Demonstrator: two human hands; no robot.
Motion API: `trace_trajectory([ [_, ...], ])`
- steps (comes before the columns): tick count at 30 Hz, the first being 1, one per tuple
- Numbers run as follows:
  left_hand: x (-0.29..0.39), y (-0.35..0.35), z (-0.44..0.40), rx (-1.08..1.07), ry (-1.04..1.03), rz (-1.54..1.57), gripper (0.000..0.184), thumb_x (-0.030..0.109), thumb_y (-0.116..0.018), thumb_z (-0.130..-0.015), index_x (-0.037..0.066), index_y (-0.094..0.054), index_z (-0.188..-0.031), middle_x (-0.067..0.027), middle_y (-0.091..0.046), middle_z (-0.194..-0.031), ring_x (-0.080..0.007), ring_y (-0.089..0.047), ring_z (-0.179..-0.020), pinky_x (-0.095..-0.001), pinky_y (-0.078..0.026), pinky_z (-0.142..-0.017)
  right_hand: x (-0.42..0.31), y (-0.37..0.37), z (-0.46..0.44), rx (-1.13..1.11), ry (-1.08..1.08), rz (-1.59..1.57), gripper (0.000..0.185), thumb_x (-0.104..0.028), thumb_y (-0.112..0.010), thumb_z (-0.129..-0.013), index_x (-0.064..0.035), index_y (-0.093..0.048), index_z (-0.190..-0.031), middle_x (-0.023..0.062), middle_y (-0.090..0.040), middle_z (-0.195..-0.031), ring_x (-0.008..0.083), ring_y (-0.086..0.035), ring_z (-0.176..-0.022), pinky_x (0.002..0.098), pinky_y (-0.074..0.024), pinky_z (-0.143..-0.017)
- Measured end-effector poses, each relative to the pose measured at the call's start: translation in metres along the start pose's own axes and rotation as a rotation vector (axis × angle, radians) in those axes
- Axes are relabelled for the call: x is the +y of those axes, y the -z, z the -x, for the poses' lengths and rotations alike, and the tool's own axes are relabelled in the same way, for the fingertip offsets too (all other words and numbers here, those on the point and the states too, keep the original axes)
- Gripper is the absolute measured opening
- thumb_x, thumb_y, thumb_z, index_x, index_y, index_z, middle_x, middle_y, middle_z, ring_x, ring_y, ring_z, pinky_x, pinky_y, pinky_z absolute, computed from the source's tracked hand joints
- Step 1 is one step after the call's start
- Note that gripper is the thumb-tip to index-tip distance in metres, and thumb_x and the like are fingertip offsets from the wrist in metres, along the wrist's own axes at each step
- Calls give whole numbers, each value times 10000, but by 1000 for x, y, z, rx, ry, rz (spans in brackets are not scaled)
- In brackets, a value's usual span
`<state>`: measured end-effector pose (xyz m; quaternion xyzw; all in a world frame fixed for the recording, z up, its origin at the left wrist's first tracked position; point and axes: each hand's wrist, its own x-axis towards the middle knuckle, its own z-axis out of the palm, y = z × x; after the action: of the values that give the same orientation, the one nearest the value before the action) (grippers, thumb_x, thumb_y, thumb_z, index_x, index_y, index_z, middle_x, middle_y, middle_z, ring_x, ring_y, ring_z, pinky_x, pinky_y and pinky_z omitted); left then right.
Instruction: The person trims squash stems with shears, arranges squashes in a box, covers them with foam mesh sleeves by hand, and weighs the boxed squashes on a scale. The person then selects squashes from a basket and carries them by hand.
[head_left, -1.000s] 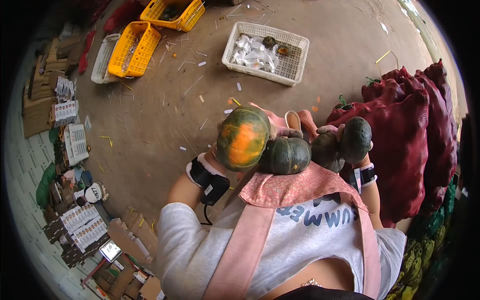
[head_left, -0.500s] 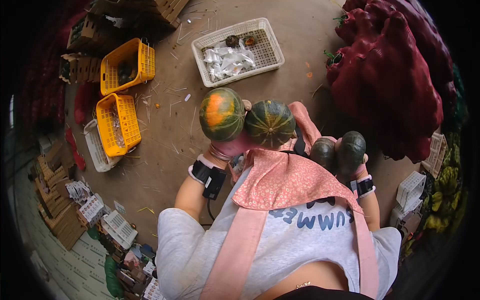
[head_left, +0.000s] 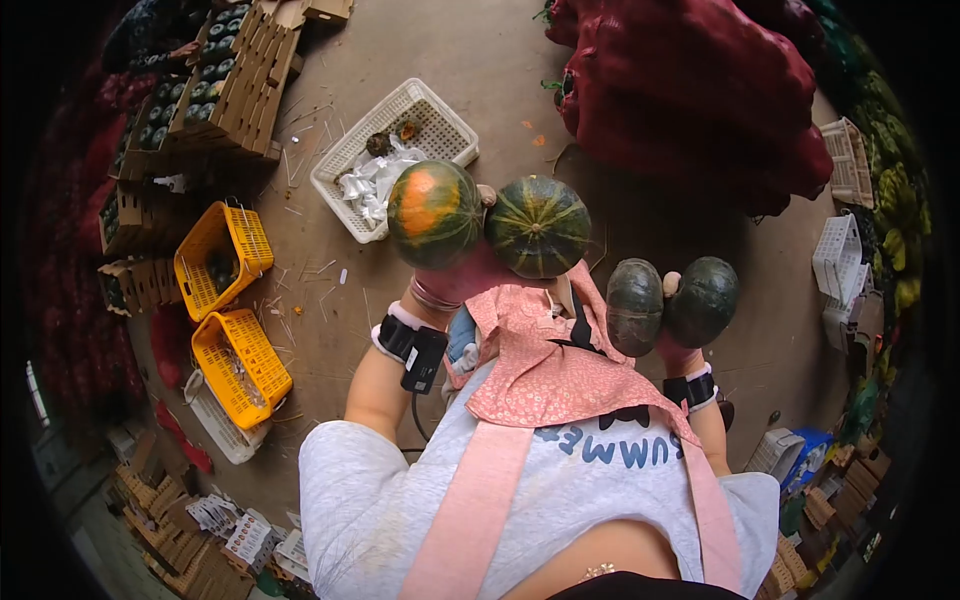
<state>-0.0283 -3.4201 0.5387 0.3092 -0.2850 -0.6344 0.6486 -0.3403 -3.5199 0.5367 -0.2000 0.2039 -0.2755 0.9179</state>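
My left hand (head_left: 458, 278) is closed on two pumpkins. One is green with an orange patch (head_left: 434, 215), the other green with pale stripes (head_left: 539, 227); both sit side by side above the palm, stems close together. Lower and to the right, my right hand (head_left: 680, 354) grips two smaller dark green pumpkins, an oval one (head_left: 634, 307) and a rounder one (head_left: 703, 302). Most fingers of both hands are hidden beneath the pumpkins. The pink apron (head_left: 545, 385) hangs between my arms.
Ahead, a white crate (head_left: 448, 125) holds plastic wrap and scraps. Two yellow crates (head_left: 250, 245) (head_left: 265, 345) stand left, below stacked cartons of pumpkins (head_left: 235, 100). Large red mesh sacks (head_left: 690, 95) lie ahead right. White baskets (head_left: 836, 255) stand at the right.
The view has swung right, so sacks and crates shifted left. The pumpkins in my left hand have risen and turned, and the two hands are farther apart. Both keep their pumpkins.
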Motion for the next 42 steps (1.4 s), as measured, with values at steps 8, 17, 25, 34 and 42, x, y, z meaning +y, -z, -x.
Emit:
trace_trajectory([
  [8, -78, -108, -21, -262, 231, 653, 875, 638, -624, -718, 117, -380, -1378, -154, -389, -1399, -400, -363, -1292, -688, -305, -989, -20, 51, 120, 149, 163, -36, 985, -590, -783, -561, -71, -428, -1319, 126, -469, -1335, 288, -437, -1250, 484, -298, -1097],
  [17, -162, -234, -96, -308, 591, 626, 1143, 902, -438, -590, 137, -301, -1428, -190, -247, -1483, -447, -220, -1359, -710, -181, -1030, -55, 122, 234, 248, 502, -65, 929, -621, -724, -630, -199, -398, -1391, 55, -428, -1408, 289, -370, -1318, 517, -233, -1118],
  [25, -237, -291, -207, -502, 754, 662, 954, 788, -497, -720, 130, -366, -1398, -164, -332, -1451, -433, -309, -1322, -715, -233, -1006, -131, 179, 257, 342, 806, -180, 812, -568, -658, -708, -178, -412, -1376, 54, -418, -1417, 266, -372, -1315, 485, -232, -1126],
  [34, -309, -397, -358, -611, 853, 660, 762, 753, -553, -718, 83, -452, -1065, -180, -483, -1187, -410, -483, -1113, -615, -439, -913, -265, 198, 258, 710, 965, -106, 784, -417, -738, -687, -96, -439, -1337, 88, -517, -1300, 249, -497, -1192, 456, -383, -1036],
  [42, -368, -446, -407, -557, 1223, 341, 615, 636, -469, -858, 157, -475, -1244, -125, -479, -1299, -330, -462, -1187, -496, -392, -997, -335, 273, 267, 664, 1106, -296, 830, -589, -684, -733, -95, -424, -1348, 103, -486, -1331, 282, -459, -1225, 498, -344, -1058],
])
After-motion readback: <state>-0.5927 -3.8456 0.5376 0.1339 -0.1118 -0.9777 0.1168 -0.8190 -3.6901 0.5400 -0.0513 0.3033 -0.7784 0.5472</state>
